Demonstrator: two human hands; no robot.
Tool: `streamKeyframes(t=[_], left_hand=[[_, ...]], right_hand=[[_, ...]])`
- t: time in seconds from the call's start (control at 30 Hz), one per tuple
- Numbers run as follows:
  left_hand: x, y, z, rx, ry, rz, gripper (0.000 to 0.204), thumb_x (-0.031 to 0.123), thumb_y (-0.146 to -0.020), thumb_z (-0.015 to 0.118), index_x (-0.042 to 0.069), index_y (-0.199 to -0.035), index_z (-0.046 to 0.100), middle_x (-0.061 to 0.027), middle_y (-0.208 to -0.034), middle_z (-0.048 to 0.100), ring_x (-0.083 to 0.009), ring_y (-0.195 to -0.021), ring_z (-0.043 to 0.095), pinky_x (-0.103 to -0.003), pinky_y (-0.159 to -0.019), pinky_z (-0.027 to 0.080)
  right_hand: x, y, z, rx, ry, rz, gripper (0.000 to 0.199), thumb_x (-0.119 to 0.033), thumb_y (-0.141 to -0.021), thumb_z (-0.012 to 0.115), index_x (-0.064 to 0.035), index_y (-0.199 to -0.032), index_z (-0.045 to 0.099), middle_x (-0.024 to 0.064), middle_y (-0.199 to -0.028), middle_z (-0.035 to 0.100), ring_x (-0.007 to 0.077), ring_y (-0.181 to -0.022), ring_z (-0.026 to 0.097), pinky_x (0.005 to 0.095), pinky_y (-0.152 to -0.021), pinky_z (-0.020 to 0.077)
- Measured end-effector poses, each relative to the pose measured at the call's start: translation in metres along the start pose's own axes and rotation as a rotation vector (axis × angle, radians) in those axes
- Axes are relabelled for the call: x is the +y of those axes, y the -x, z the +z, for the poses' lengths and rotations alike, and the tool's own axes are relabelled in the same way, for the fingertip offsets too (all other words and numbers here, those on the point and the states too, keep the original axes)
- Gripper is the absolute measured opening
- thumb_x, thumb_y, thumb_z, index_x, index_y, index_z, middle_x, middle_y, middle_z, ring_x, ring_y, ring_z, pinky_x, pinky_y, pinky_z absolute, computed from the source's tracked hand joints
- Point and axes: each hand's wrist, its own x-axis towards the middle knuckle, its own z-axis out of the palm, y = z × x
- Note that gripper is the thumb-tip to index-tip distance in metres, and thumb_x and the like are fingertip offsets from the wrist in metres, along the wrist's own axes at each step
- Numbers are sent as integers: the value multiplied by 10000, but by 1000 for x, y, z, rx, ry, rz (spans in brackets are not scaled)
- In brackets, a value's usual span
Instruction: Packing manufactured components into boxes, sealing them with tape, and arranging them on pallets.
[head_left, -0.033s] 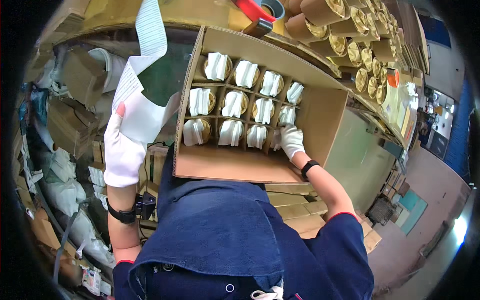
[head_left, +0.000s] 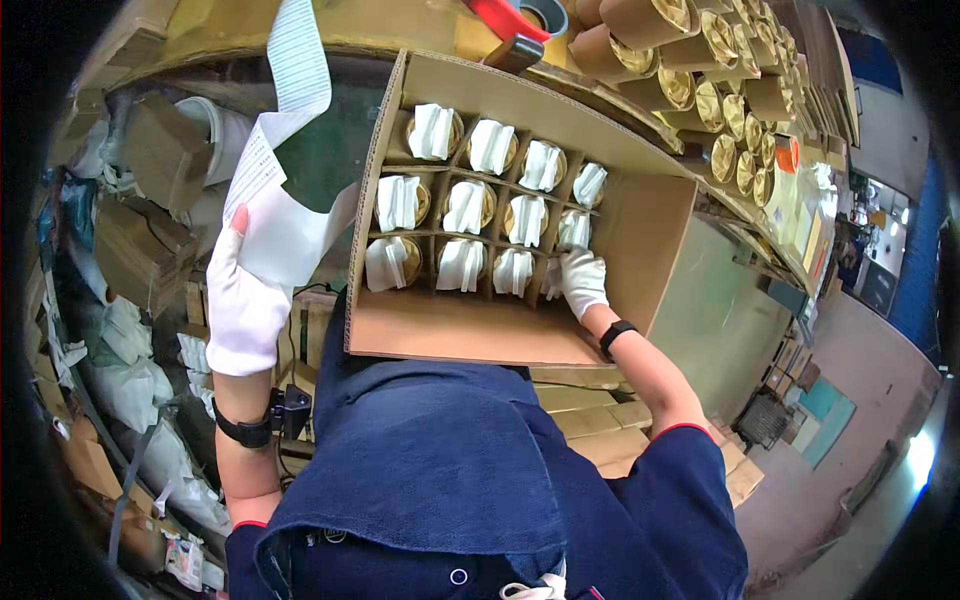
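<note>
My left hand, in a white glove with the thumb bare at its tip, pinches a long white paper strip printed with fine lines. The strip curls up and away past the box. An open cardboard box with cardboard dividers sits before me. Its cells hold several round brown-paper-wrapped items, each topped with folded white paper. Inside the near right cell, my gloved right hand has its fingers curled against a folded white paper. The fingertips and whatever lies beneath them are partly hidden.
Many brown-paper-wrapped cylinders are stacked on the table at the far right. A red tape dispenser and a dark handle lie behind the box. Plastic bags and cartons crowd the left; flat cartons lie below the box.
</note>
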Motion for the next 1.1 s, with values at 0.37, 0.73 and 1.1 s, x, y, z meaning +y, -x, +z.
streamKeyframes(t=[0.37,0.73,1.1], left_hand=[[11,-18,-17,160,-112,-2,415,186,-980,502,-38,-1325,452,-144,-1322,539,-232,-1211,540,-373,-1030,440],[132,-90,-121,358,-1594,357,394,230,-862,674,45,-1206,629,-101,-1126,670,-174,-997,620,-294,-894,464],[185,-326,76,-138,-1839,904,391,110,-839,620,81,-1228,613,-115,-1210,629,-229,-1088,608,-322,-953,466]], right_hand=[[31,-17,-45,-1048,-1538,554,397,-403,-882,593,-52,-1048,675,98,-848,709,218,-731,682,339,-646,545],[33,-31,-182,-791,-1105,204,462,-438,-929,538,-77,-1204,621,125,-1009,689,212,-935,663,326,-762,526],[-41,-14,-290,-242,-1883,683,337,-254,-975,554,-3,-1185,633,76,-947,708,128,-825,656,251,-710,514]])
